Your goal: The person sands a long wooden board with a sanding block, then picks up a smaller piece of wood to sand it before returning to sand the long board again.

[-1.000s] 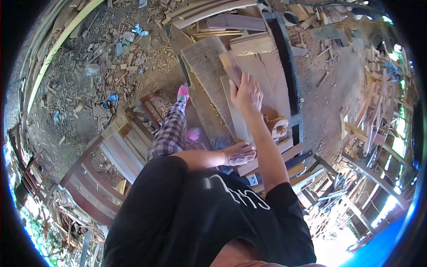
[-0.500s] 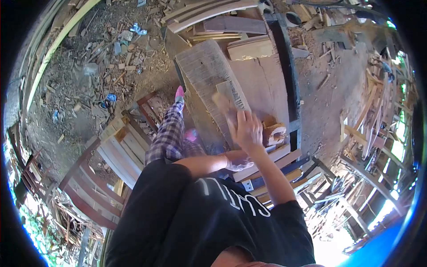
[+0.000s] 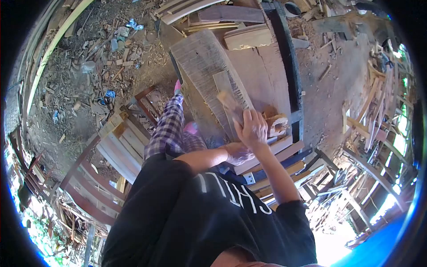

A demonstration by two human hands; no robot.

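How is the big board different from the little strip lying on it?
The board is much wider; the strip is narrow. The board reaches farther away from the person, while the strip's far end stops partway along it. The board's face shows many dark streaks, but the strip's visible end looks plainer. Both are wood, and both slant roughly the same way.

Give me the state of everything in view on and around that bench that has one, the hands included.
Right hand: closed on the wooden block
Wooden block: held, blurred
Left hand: near the narrow board's near end, partly hidden; grip unclear
Narrow board: lying on the wide rough board
Wide rough board: lying flat, surface rough
Broad plank: cracked
Blue scrap: on the littered ground
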